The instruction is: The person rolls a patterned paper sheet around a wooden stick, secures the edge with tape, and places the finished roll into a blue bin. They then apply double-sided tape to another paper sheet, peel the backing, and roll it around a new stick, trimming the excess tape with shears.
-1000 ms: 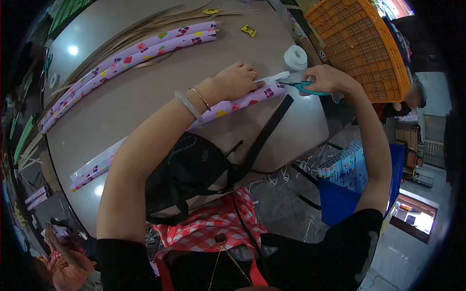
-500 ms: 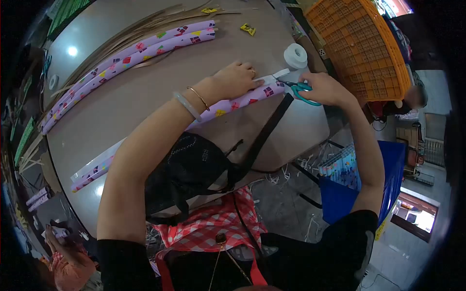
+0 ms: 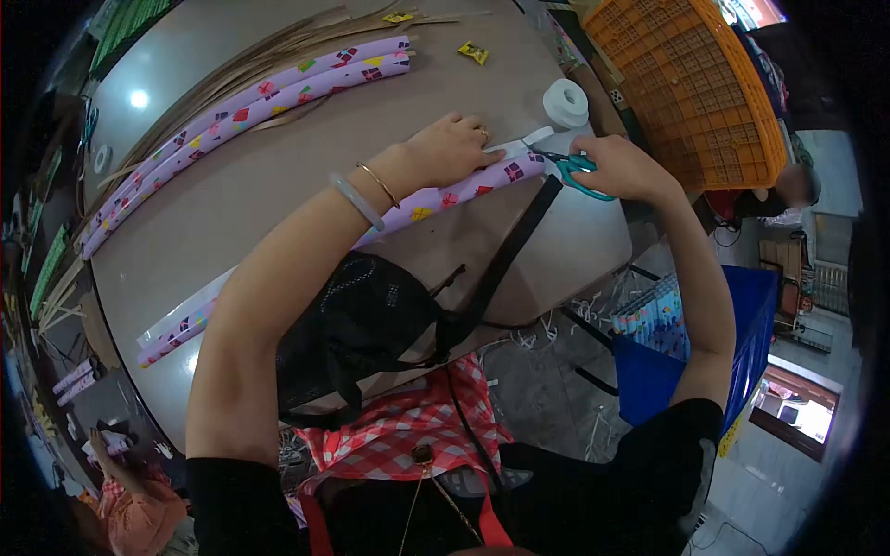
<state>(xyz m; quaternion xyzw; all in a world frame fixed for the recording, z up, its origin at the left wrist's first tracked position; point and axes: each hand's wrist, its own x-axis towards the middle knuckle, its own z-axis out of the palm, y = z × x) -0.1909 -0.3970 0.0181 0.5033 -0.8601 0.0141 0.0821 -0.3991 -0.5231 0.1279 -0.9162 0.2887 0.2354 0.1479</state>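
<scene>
Head view, cutting a strip at the end of a wrapped tube. The left hand (image 3: 451,148) lies palm down with the fingers flat and close together. It presses on the purple patterned tube (image 3: 436,204) near its end and is not curled round it. The right hand (image 3: 626,167) is closed through the handles of the teal scissors (image 3: 573,169), whose blades meet a white strip (image 3: 521,142) sticking out past the tube's end. The tube lies slantwise across the tabletop (image 3: 278,176), with its worked end close to the right edge and its other end near the left edge.

Judged from this pose, a clean cut calls for three things: the flat hand pinning the tube so it cannot roll, the strip kept taut, and the blades set square and close to the wrapping without nicking the paper.

A white tape roll (image 3: 565,103) stands just beyond the scissors. Two more wrapped tubes (image 3: 260,102) lie side by side toward the far edge, beside thin brown slats (image 3: 241,60) and small yellow wrappers (image 3: 474,53). A black mesh bag (image 3: 357,320) with a strap (image 3: 510,250) rests at the near edge.

An orange crate (image 3: 695,83) stands off the far right corner. A blue bin (image 3: 686,343) stands on the floor below the right edge.
</scene>
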